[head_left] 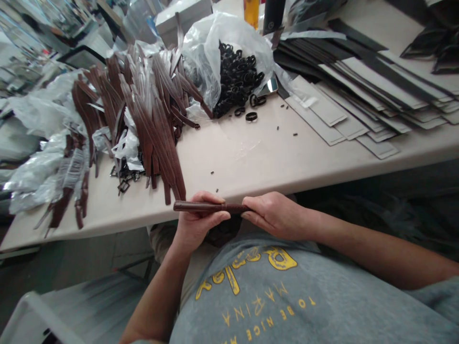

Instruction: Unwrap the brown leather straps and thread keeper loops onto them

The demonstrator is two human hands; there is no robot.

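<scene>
A brown stitched leather strap (215, 207) lies crosswise between my hands at the table's front edge, its thick end sticking out to the left. My left hand (201, 217) is closed around it, with thumb and forefinger pinching near its middle. At the strap's right end, my right hand (274, 215) grips between thumb and fingers. Just beyond my left hand, a pile of brown leather straps (158, 134) rests on the table, some wrapped in clear plastic. Dark metal buckles (124, 185) lie beside that pile.
A clear plastic bag (201, 43) spills black loops (238, 71) onto the cream table (247, 162). Several tiny dark pieces (295, 134) are scattered there. Stacked black and grey flat strips (373, 91) cover the right side. A white chair (39, 315) stands at lower left.
</scene>
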